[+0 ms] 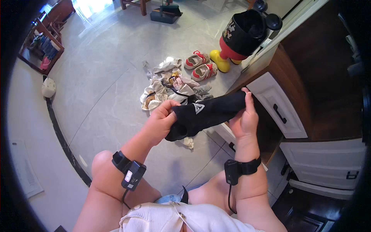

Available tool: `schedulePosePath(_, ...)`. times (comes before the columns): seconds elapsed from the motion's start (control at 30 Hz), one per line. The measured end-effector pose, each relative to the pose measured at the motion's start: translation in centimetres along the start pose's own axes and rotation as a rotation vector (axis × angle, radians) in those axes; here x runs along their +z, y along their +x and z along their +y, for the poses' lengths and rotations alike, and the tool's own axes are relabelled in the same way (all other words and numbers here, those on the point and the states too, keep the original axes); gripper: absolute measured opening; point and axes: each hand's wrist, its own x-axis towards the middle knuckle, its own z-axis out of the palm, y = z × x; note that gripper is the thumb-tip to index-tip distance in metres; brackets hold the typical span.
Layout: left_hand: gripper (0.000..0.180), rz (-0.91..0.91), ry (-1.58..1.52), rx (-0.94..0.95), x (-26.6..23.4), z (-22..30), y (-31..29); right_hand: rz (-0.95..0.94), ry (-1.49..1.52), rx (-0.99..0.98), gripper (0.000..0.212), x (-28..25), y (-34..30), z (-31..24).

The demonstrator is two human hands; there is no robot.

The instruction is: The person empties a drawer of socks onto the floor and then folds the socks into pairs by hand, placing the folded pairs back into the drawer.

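Observation:
A black sock (212, 112) with a small white triangular mark stretches between my two hands, above the floor. At its left end, my left hand (162, 118) pinches the fabric between thumb and fingers. My right hand (245, 116) grips the other end, its fingers partly hidden by the cloth. Just beyond the sock, a heap of crumpled socks and small cloth pieces (158, 87) lies on the floor, mostly white, with some grey, pink and brown. One light scrap of cloth (188, 143) lies apart, nearer to me.
Red-laced sneakers (203, 72) stand beyond the heap, next to a black and red bin with yellow shoe-shaped feet (221, 62). On my right is a brown cabinet with a white drawer (278, 106) and an open compartment. A dustpan (164, 16) sits at the far side.

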Motion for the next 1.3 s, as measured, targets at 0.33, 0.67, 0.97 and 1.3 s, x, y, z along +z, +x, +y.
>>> schedulePosePath(0.33,0.011,-0.004,0.119,0.021,0.1,0.1,-0.4,-0.554,-0.251,0.347,0.059,2.8,-4.4,4.1)
schedulePosePath(0.67,0.05,0.021,-0.318,0.022,-1.3,1.9,-0.2,-0.143,-0.815,-0.07,0.035,-0.3,-0.9,2.1)
schedulePosePath(0.97,0.057,-0.102,-0.512,0.049,-1.4,1.5,0.1,-0.697,-1.029,0.027,0.063,1.8,-3.9,5.3)
schedulePosePath(1.3,0.047,0.08,0.234,-0.102,-1.6,1.0,0.9,-0.441,-1.108,-0.435,0.021,1.8,-2.5,3.2)
